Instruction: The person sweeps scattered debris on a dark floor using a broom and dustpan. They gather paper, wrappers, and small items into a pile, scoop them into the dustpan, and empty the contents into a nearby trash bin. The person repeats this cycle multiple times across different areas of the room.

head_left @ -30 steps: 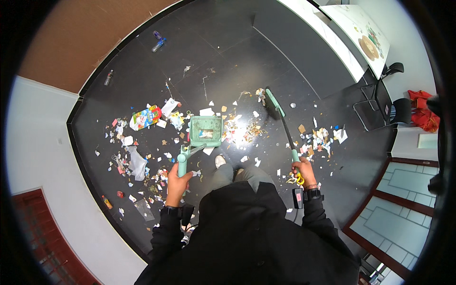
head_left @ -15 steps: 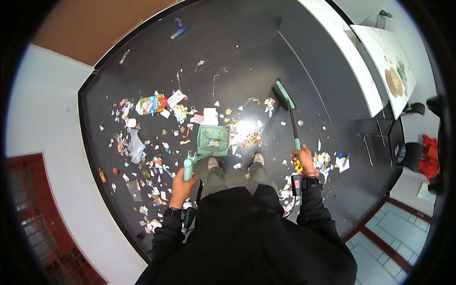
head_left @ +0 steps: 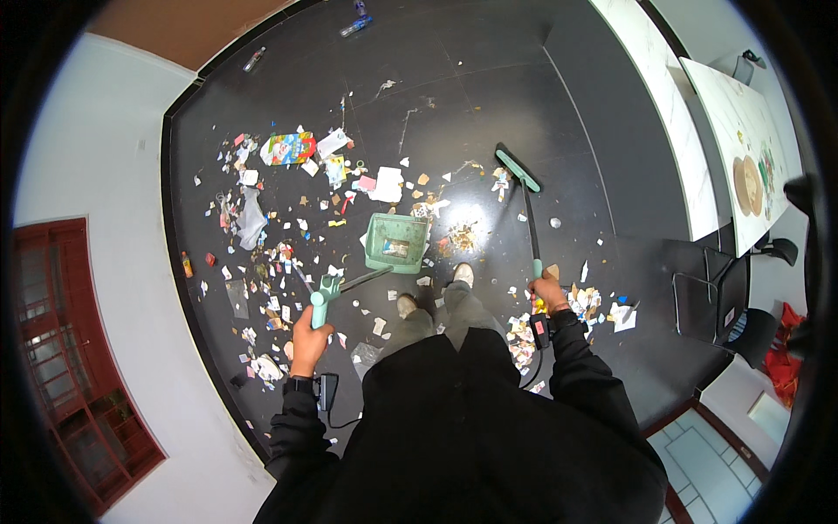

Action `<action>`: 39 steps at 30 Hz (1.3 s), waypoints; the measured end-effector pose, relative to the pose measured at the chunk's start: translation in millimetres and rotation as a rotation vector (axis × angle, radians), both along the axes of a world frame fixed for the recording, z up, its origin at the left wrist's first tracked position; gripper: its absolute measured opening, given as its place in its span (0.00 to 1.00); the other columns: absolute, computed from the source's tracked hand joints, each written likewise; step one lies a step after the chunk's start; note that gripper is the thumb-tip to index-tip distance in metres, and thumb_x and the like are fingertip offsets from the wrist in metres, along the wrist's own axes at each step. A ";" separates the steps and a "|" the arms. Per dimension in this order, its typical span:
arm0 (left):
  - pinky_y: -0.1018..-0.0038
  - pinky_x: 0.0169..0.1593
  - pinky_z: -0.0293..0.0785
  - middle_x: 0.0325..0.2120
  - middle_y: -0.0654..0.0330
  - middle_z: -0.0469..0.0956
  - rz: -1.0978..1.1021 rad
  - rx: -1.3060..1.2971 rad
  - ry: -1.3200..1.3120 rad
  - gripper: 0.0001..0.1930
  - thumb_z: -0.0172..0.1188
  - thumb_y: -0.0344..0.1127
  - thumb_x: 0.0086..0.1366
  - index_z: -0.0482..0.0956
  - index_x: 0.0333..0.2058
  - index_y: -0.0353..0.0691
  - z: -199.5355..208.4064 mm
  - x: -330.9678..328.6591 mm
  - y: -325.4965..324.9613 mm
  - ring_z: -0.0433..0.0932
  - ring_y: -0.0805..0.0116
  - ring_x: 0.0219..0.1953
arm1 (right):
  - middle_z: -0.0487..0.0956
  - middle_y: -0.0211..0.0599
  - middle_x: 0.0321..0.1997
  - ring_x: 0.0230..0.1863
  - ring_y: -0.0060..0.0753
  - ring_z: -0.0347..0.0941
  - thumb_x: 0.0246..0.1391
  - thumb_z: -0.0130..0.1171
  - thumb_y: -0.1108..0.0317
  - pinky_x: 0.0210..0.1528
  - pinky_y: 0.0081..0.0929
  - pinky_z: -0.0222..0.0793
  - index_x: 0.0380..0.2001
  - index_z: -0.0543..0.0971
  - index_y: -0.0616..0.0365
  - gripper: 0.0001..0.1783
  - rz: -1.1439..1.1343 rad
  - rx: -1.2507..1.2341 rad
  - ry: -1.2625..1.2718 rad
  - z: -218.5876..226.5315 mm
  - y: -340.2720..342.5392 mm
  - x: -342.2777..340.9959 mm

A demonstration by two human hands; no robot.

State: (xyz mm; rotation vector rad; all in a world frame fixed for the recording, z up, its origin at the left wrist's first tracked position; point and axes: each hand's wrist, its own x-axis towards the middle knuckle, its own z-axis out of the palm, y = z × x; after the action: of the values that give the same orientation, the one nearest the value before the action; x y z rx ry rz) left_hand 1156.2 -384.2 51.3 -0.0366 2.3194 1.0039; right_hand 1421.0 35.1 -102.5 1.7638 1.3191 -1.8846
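Note:
My left hand (head_left: 309,342) is closed round the pale green handle of a long-handled dustpan (head_left: 374,255). Its green pan lies on the dark floor just ahead of my feet, with some scraps inside. In my right hand (head_left: 551,291) is the grip of a broom (head_left: 529,214), its dark shaft running forward. The broom's green head (head_left: 518,169) is on the floor ahead and to the right of the pan. Between pan and broom lies a patch of brown crumbs (head_left: 460,237). White paper (head_left: 384,184) lies just beyond the pan.
Paper scraps are strewn over the left floor, with a colourful bag (head_left: 289,148) and a crumpled plastic bag (head_left: 251,220). Another heap of scraps (head_left: 586,303) lies by my right hand. Bottles (head_left: 356,27) lie far off. A white table (head_left: 709,96) and a chair (head_left: 721,297) stand right.
My view has shifted as I step, one foot now ahead of the other. The broom head has turned and sits slightly farther from the pan. Both hands keep their holds.

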 end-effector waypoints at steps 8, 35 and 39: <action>0.76 0.17 0.61 0.14 0.62 0.71 0.006 0.024 -0.030 0.15 0.57 0.26 0.46 0.75 0.37 0.37 -9.3 43.9 -63.4 0.67 0.75 0.12 | 0.69 0.39 0.18 0.14 0.32 0.68 0.47 0.51 0.75 0.13 0.31 0.66 0.41 0.63 0.66 0.16 0.202 -0.031 -0.115 -10.8 -80.1 39.2; 0.56 0.38 0.69 0.26 0.45 0.77 -0.376 0.110 0.186 0.20 0.61 0.35 0.45 0.75 0.41 0.43 -96.2 143.3 -251.8 0.75 0.41 0.34 | 0.65 0.29 0.18 0.14 0.20 0.60 0.44 0.51 0.78 0.13 0.20 0.56 0.28 0.64 0.57 0.08 0.175 -0.260 0.086 94.7 -317.8 112.0; 0.56 0.37 0.69 0.26 0.43 0.77 -0.357 0.092 0.128 0.19 0.60 0.34 0.45 0.75 0.40 0.42 -95.5 140.2 -235.5 0.75 0.40 0.34 | 0.65 0.28 0.19 0.15 0.17 0.59 0.42 0.51 0.78 0.13 0.18 0.54 0.30 0.65 0.58 0.09 0.123 -0.218 0.109 125.8 -271.5 111.4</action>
State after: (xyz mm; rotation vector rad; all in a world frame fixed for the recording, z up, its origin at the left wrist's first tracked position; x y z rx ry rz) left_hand 1296.4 -619.7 -44.3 0.4745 2.2793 0.9473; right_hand 1532.4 -236.4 23.3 1.4598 1.1767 -1.9943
